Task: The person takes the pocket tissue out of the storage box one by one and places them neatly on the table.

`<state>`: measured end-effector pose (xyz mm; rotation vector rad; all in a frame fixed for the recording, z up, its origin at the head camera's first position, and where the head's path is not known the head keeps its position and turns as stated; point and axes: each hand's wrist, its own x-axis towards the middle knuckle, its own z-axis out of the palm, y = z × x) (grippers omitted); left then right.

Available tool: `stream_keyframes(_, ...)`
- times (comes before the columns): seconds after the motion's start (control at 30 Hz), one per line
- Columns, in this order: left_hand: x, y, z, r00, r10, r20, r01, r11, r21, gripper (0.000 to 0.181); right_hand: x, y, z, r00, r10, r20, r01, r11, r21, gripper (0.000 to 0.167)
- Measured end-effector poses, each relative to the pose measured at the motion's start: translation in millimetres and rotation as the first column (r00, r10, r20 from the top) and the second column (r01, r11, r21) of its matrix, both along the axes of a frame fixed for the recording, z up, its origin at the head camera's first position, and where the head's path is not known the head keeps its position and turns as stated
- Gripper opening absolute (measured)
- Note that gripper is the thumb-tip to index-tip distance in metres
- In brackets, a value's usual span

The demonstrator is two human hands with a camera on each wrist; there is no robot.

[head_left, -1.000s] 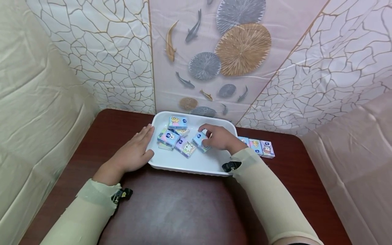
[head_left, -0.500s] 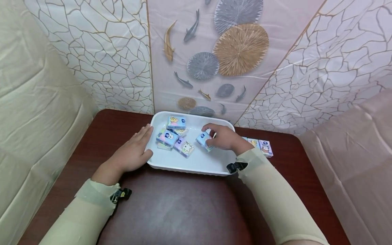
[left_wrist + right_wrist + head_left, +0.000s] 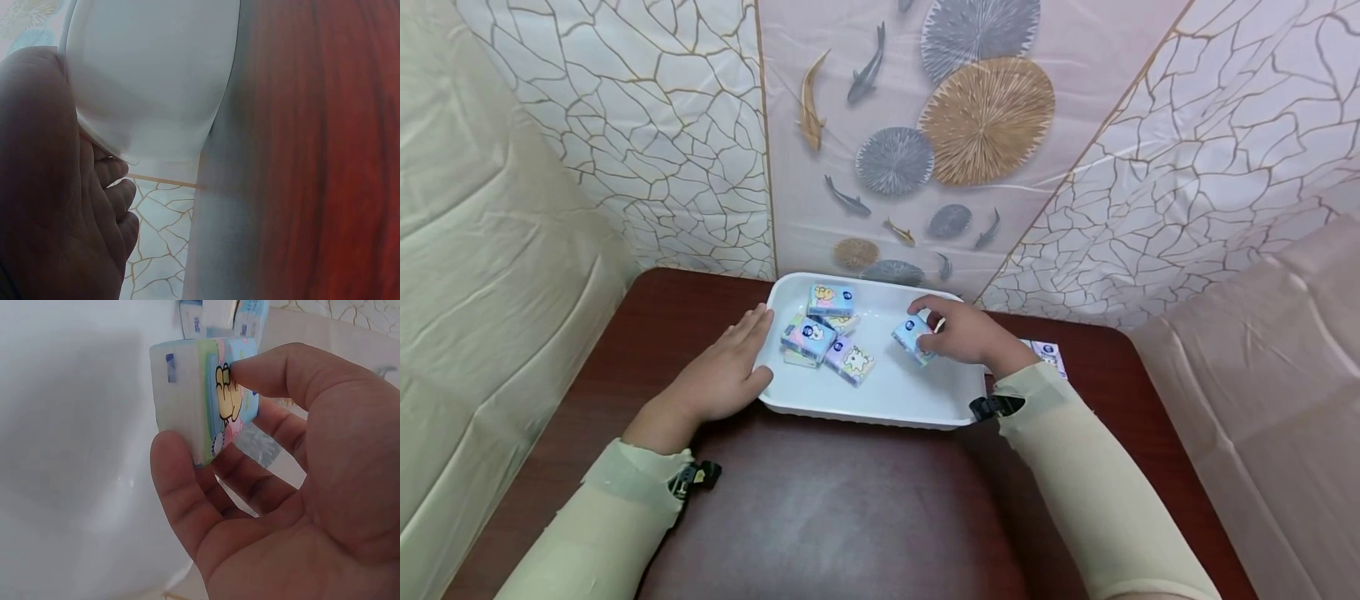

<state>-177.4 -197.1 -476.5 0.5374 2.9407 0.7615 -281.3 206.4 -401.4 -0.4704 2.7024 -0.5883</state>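
Observation:
My right hand [image 3: 970,337] pinches a small blue tissue pack [image 3: 909,333] above the right half of a white tray [image 3: 887,398]. In the right wrist view, thumb and fingers hold this pack [image 3: 228,394] by its edges, and a yellow cartoon figure shows on its face. At the tray's left rim, my left hand [image 3: 718,371] lies with its fingers extended, touching the rim. The left wrist view shows that hand [image 3: 56,187] beside the tray's outer wall [image 3: 150,81]. A loose heap of several tissue packs [image 3: 852,360] lies in the tray's left half.
Right of the tray, a pink-and-white tissue pack [image 3: 1049,357] shows on the dark red table [image 3: 1120,417], partly covered by my right forearm. Patterned cloth [image 3: 685,167] hangs behind and at the sides of the table.
My right hand has moved right with the tissue pack, away from the heap. It now covers most of the row of packs on the table. The left hand stays at the rim.

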Motion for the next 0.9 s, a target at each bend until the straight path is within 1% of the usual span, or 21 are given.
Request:
stream_keyframes(0.2,1.0,0.6,1.0,1.000,0.001,0.007,-0.001,1.000,0.000,0.084,-0.5,14.7,2.4,0.999,-0.034,0.004,0.034,0.999,-0.008,0.053)
stream_keyframes(0.4,1.4,0.7,1.7,1.000,0.007,0.009,-0.006,1.000,-0.006,0.084,-2.2,27.1,7.0,0.998,-0.061,0.017,0.061,0.997,-0.051,0.055)
stream_keyframes(0.57,0.7,0.8,0.6,1.000,0.006,0.006,-0.006,1.000,-0.005,0.084,-0.1,34.5,12.5,0.994,-0.098,0.045,0.101,0.992,-0.069,0.057)
stream_keyframes(0.9,-1.3,0.2,-1.7,1.000,0.001,0.001,-0.001,1.000,-0.005,0.084,0.7,49.0,15.9,0.989,-0.139,0.051,0.144,0.984,-0.107,0.056)
